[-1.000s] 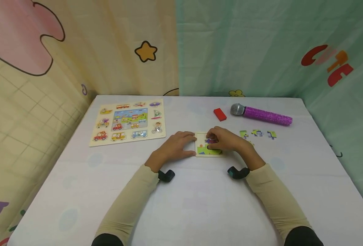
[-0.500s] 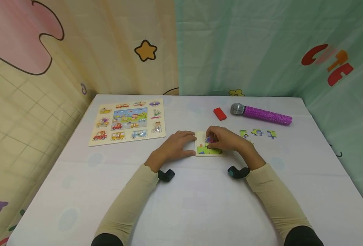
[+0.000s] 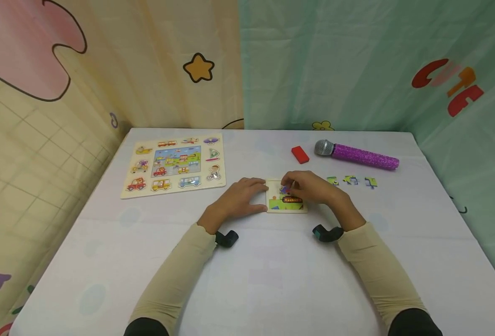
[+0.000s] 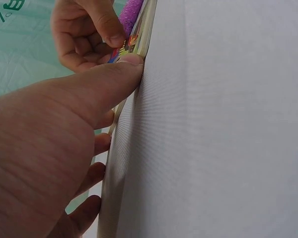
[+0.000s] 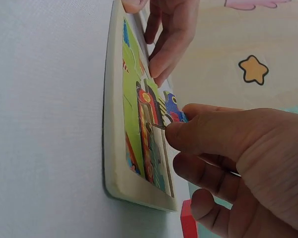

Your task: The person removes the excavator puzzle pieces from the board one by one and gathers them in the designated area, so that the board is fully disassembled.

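Puzzle tray (image 5: pixel 115 171) is lying flat near the middle of the white table (image 3: pixel 268 280), fill looking roughly half done by my read. Transport picture board (image 3: pixel 207 183) is sitting back left, well apart from the tray, apparently not part of this job. Purple microphone (image 3: pixel 362 157) is lying back right, nobody touching it. Left hand (image 3: pixel 240 198) is resting against the tray's left edge, probably bracing it: fingers fairly straight, thumb spread apart from them at the near corner. Right hand (image 3: pixel 312 187) is working over the tray's upper part, thumb and forefinger clamping a piece. Lower strip (image 3: pixel 292 199), green ground plus vehicle tracks, is showing in place. Upper left is looking bare, so the top is still pending; upper right is partly hiding behind fingers. Red block (image 3: pixel 300 155) is lying beyond the tray, not touching. Three loose pieces (image 3: pixel 349 178) are waiting right of the tray. Blue piece (image 5: pixel 172 104) is the one being pinched; can't tell if it's seating yet.
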Demonstrator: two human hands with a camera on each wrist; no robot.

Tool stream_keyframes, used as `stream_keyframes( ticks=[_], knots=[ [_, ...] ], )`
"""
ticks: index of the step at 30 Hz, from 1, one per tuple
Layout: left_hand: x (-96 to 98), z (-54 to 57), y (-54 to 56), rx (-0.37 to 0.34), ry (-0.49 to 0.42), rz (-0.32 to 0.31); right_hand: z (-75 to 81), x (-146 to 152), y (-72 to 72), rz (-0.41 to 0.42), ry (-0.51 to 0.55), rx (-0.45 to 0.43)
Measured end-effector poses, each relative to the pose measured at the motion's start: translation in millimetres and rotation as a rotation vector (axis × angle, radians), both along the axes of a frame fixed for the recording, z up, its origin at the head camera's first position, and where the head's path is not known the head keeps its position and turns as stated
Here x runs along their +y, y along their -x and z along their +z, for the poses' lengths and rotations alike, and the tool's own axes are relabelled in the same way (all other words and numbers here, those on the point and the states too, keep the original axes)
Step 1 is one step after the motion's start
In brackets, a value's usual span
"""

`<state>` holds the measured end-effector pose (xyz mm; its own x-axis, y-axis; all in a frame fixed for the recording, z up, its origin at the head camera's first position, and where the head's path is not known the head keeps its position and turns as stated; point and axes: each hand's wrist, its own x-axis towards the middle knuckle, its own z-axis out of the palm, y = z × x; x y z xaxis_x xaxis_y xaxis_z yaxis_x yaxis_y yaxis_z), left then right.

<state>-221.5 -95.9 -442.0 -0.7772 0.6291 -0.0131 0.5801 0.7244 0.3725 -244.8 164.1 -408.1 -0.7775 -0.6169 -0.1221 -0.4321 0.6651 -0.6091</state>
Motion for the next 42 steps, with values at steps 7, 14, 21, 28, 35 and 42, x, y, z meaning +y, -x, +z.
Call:
stream_keyframes(
  ticks=[7, 14, 21, 28, 35, 42],
  knots=[
    [1.1, -1.1, 0.9, -0.003, 0.008, 0.006, 14.6, 17.4, 2.5, -0.056, 0.052, 0.076],
    [2.8, -1.5, 0.7, -0.005, 0.006, 0.006, 34.8, 70.2, 1.2, -0.210, 0.092, 0.213],
    [0.9, -1.2, -0.4, -0.006, 0.025, 0.013, 21.3, 139.7, -12.1, -0.348, 0.027, 0.160],
    [0.8, 1.0, 0.0, -0.009, 0.011, 0.004, -15.2, 179.8, -23.1, -0.390, 0.020, 0.106],
    [1.9, -0.7, 0.3, -0.021, 0.024, 0.011, -22.7, 184.2, -24.4, -0.404, 0.047, 0.064],
    [0.8, 2.5, -0.7, -0.006, 0.025, 0.007, -21.4, 183.4, -24.7, -0.346, 0.071, 0.117]
  ],
)
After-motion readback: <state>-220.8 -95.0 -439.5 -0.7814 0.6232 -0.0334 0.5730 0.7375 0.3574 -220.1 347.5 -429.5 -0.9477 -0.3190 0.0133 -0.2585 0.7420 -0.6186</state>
